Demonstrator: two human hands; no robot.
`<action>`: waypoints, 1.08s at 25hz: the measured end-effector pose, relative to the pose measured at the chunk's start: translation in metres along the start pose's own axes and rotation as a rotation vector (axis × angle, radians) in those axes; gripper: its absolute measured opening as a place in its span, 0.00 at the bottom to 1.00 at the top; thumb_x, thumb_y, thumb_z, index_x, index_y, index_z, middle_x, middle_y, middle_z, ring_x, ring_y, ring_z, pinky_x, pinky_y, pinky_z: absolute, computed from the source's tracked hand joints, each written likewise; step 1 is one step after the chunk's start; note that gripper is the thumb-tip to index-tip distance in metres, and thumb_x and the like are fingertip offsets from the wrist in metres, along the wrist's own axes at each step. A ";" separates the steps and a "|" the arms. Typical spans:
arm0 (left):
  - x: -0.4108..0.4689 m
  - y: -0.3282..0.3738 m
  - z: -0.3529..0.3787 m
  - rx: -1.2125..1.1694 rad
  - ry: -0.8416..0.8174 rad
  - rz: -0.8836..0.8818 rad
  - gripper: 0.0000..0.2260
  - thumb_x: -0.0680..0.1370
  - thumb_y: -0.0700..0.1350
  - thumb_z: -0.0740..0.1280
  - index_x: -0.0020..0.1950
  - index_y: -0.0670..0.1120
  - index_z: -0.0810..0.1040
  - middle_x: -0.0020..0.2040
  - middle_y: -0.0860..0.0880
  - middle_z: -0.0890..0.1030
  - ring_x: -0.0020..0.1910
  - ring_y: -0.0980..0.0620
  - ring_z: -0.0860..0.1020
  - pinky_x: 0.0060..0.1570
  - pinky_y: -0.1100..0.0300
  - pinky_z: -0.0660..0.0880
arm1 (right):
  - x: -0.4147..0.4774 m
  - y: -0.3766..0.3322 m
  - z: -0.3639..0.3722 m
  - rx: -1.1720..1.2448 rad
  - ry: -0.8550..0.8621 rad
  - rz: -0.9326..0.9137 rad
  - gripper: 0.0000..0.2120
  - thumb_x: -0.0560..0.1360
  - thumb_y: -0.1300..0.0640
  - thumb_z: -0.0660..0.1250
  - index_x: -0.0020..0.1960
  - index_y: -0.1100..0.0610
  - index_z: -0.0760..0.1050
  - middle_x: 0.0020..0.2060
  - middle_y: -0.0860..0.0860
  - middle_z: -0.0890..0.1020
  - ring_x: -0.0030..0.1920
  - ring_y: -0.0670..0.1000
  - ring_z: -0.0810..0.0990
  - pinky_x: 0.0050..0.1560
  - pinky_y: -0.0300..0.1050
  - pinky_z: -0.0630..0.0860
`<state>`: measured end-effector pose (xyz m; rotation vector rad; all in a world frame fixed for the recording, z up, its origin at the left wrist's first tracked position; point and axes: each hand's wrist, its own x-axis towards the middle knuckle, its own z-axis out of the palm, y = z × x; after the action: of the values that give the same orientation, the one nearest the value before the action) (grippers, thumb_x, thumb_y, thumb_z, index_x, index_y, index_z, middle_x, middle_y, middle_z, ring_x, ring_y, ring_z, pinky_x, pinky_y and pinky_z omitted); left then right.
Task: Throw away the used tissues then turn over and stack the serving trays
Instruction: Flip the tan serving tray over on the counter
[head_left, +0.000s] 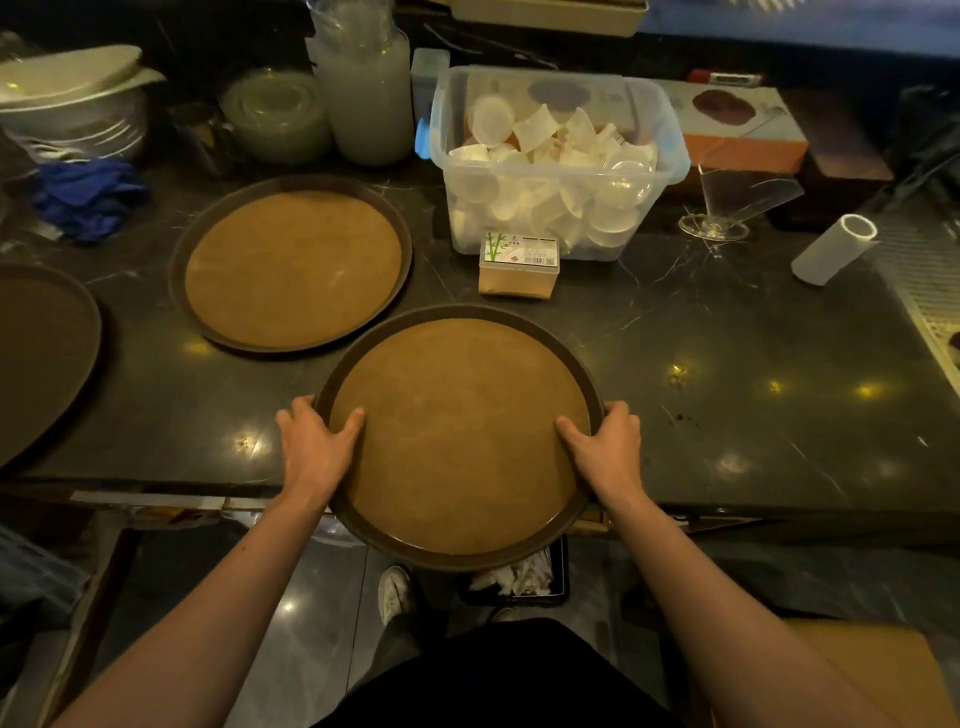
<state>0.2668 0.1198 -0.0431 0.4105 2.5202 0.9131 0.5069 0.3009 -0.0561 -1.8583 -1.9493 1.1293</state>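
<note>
A round brown serving tray (460, 431) with a dark rim faces up and juts over the front edge of the dark counter. My left hand (317, 449) grips its left rim and my right hand (605, 447) grips its right rim, thumbs on the tray's surface. A second round tray (291, 265) lies face up on the counter to the back left. A third, darker tray (41, 353) is cut off at the left edge. Crumpled white tissues (517, 579) lie in a black bin (561, 571) on the floor, partly hidden under the held tray.
A clear plastic tub (670, 156) of small cups stands behind the held tray, a toothpick box (519, 265) before it. Blue cloth (85, 200), stacked bowls (72, 104) and plastic lids (275, 114) sit at the back left. A clear napkin stand (727, 208) and a frosted tube (834, 249) are at the right.
</note>
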 end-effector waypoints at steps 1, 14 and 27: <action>-0.005 0.001 -0.002 -0.007 0.019 0.008 0.30 0.76 0.50 0.71 0.72 0.38 0.64 0.69 0.36 0.66 0.66 0.37 0.70 0.65 0.46 0.69 | -0.002 0.001 -0.001 0.016 0.010 -0.017 0.32 0.71 0.45 0.72 0.68 0.59 0.65 0.62 0.56 0.69 0.60 0.56 0.72 0.61 0.56 0.73; -0.024 -0.028 -0.081 -0.141 0.266 0.060 0.30 0.75 0.53 0.73 0.70 0.41 0.67 0.67 0.40 0.68 0.63 0.42 0.72 0.60 0.52 0.70 | -0.049 -0.067 0.015 0.157 0.081 -0.265 0.28 0.71 0.46 0.73 0.64 0.56 0.67 0.55 0.49 0.67 0.57 0.51 0.72 0.57 0.50 0.74; 0.080 -0.125 -0.251 -0.179 0.252 0.096 0.30 0.74 0.52 0.74 0.70 0.42 0.67 0.67 0.41 0.67 0.59 0.44 0.73 0.62 0.50 0.71 | -0.136 -0.203 0.168 0.145 0.152 -0.270 0.27 0.72 0.47 0.73 0.64 0.58 0.68 0.58 0.52 0.69 0.52 0.48 0.68 0.52 0.45 0.69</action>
<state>0.0602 -0.0737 0.0249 0.3835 2.6292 1.2888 0.2711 0.1324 0.0080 -1.5071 -1.9071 0.9882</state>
